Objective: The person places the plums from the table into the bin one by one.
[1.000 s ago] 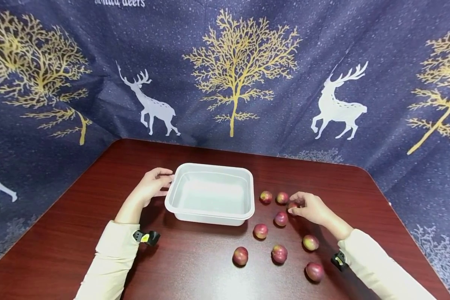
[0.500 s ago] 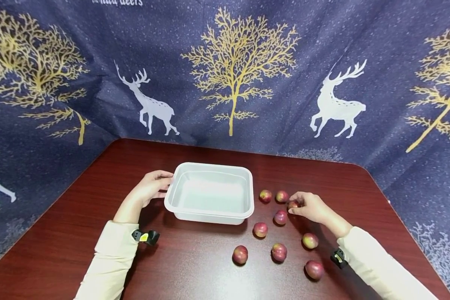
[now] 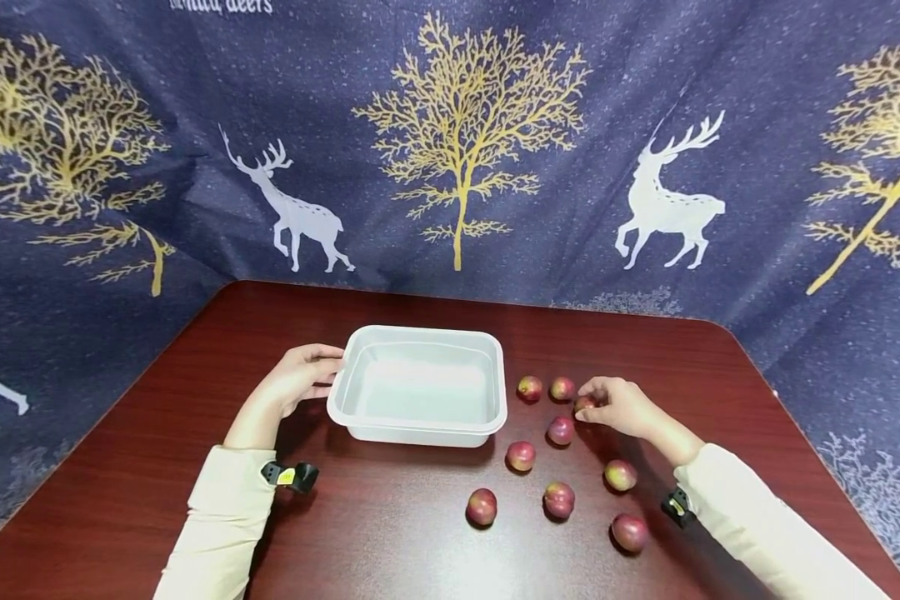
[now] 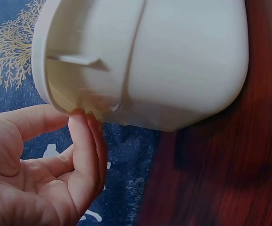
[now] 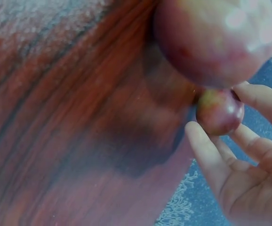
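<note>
A white plastic tub stands at the middle of the table. At its left side is my left hand, fingertips touching the outside just at the rim; the left wrist view shows these fingers fairly straight against the tub wall. My right hand is over to the right of the tub, with thumb and fingers around a small red-and-yellow plum. That plum sits between the fingertips in the right wrist view, partly behind a nearer plum.
Several more plums lie loose right of the tub and in front of it, among them one plum near my right hand and another plum toward the front. A blue cloth with deer and trees hangs behind the dark red table.
The head view has shifted slightly. Both hands, the tub and the plums keep nearly the same places, with the right hand's fingers still around the same plum.
</note>
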Motion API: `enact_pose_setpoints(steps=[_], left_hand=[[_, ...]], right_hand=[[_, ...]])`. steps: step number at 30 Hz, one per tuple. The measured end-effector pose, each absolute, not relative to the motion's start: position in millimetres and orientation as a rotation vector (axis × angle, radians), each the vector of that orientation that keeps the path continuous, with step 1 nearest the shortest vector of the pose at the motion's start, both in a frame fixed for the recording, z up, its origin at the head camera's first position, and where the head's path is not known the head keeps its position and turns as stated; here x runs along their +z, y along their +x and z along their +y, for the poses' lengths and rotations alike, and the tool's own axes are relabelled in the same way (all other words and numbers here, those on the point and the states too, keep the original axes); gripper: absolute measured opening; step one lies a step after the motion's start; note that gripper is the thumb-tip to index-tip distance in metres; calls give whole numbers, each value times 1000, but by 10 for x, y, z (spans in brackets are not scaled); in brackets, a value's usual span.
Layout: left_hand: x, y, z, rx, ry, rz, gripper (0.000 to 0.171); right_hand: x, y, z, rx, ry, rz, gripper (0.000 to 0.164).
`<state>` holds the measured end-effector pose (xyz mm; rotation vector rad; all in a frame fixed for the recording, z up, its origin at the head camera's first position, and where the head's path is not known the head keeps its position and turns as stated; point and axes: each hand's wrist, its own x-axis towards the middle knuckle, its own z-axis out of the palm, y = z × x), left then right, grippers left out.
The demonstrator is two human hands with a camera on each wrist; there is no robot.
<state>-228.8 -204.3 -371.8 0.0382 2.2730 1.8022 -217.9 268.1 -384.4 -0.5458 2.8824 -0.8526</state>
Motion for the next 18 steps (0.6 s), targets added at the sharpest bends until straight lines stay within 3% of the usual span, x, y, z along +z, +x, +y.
enact_pose_setpoints(steps=[11,18], left_hand=[[-3717,-2285,-2030,1803,49,2260,46],[-3723,-2290,-2052,1779,50,2275,47]], right_hand=[[-3761,-2168,2731,-900,-497,2864,31],[-3707,-2145,2706,-1165,-417,2653,33]])
